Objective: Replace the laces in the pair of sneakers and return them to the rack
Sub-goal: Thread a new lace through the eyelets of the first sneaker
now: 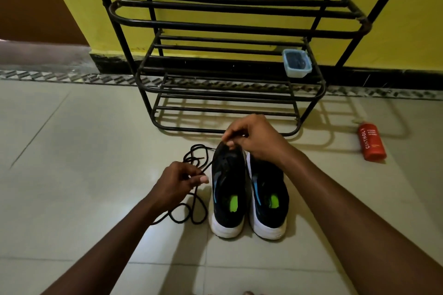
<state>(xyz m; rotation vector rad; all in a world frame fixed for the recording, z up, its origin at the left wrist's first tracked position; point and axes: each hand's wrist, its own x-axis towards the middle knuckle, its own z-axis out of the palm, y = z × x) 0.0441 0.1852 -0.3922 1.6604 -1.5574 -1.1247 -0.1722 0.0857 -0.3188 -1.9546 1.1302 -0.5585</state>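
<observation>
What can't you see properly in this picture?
Head view only.
1. Front of the right sneaker: covered by the right hand.
2. Lace where the left hand pinches it: behind fingers.
3. Plastic box contents: dark, too blurred.
4. Rack top: cut off by the upper edge.
5. Red bottle small print: too small.

The sneakers (227,189) are black with white soles, blue collar trim and neon-green insole patches; the lace (194,196) is black. The rack (215,26) is black against a yellow wall (395,31) with black skirting (383,77), and the tub (298,73) on it is pale blue with dark contents. The floor (84,151) is pale cream tile with a grey-and-black patterned strip (72,78) along its far edge; the bottle (371,142) is red with pale lettering.
</observation>
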